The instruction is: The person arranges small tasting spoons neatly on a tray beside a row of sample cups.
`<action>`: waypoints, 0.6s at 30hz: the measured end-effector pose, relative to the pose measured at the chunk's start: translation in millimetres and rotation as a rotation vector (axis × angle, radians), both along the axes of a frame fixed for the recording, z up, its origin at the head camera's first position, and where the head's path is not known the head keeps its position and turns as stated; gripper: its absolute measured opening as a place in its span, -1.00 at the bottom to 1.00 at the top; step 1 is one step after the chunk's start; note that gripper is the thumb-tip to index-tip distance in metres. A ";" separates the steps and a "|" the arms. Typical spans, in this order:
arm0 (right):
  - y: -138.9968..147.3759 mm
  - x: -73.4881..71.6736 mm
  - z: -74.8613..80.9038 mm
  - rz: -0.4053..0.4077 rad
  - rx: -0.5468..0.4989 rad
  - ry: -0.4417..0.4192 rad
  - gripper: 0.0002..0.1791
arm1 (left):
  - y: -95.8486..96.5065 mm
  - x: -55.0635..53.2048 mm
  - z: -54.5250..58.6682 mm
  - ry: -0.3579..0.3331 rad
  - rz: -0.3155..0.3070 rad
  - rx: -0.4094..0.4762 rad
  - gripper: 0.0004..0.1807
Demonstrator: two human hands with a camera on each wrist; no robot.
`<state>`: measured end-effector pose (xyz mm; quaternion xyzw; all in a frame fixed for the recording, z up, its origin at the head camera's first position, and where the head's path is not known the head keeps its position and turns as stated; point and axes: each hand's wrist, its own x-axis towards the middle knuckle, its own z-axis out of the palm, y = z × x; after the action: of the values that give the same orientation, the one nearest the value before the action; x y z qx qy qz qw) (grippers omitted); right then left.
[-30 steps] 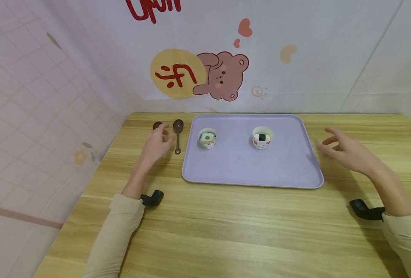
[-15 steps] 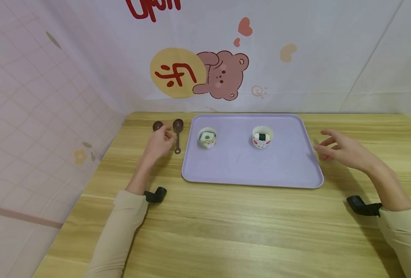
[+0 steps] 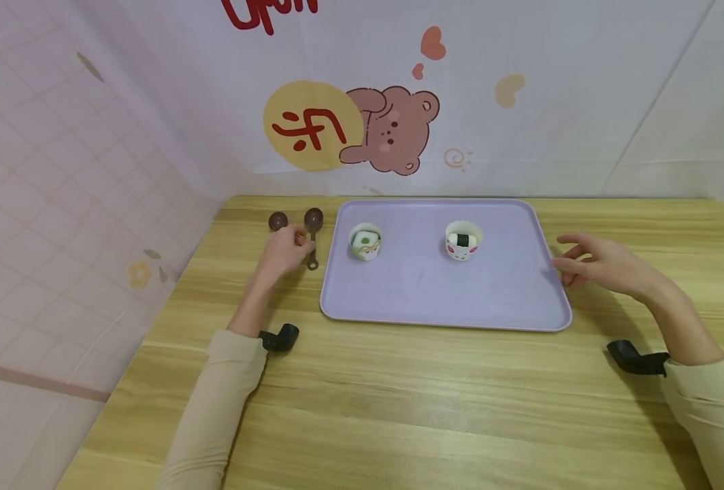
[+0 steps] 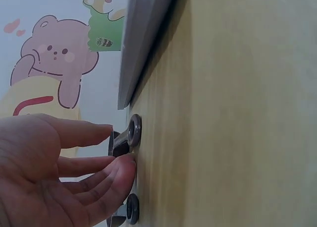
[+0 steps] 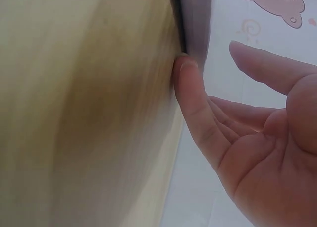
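My left hand (image 3: 285,250) reaches over a dark brown measuring spoon (image 3: 314,218) left of the tray. In the left wrist view, thumb and forefinger stand apart on either side of its handle (image 4: 134,131), which ends in a ring. A second brown spoon (image 3: 278,220) lies farther left, its handle hidden by the hand in the head view. My right hand (image 3: 603,264) is at the right edge of the lilac tray (image 3: 411,299). Its fingers are loosely bent and hold nothing, with the fingertips right at the tray's rim in the right wrist view.
On the tray stand a paper cup (image 3: 366,249) with a white and green piece inside and another paper cup (image 3: 462,249) with a white piece banded in black. A printed wall sheet (image 3: 539,143) rises behind the wooden table (image 3: 423,408).
My left hand has moved slightly right and nearer, toward the right spoon's handle, uncovering the left spoon's bowl. The right hand has shifted left to the tray's edge.
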<state>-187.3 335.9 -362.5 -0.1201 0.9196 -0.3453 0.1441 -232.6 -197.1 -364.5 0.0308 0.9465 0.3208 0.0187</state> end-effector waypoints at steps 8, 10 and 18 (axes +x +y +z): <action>-3.7 -4.8 -0.9 -0.002 0.037 -0.017 -0.29 | 1.7 -3.5 0.4 -0.029 -0.003 -0.017 -0.60; -4.5 -5.1 -1.3 0.002 0.032 -0.012 -0.31 | 2.5 -4.0 0.7 -0.044 0.002 -0.010 -0.59; -5.9 -3.6 -3.8 0.026 -0.019 -0.001 -0.46 | 7.0 -6.9 1.3 -0.106 0.014 0.007 -0.59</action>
<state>-190.9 330.0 -366.3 -0.1331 0.9146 -0.3522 0.1478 -239.5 -190.1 -363.2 0.0073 0.9432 0.3253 0.0665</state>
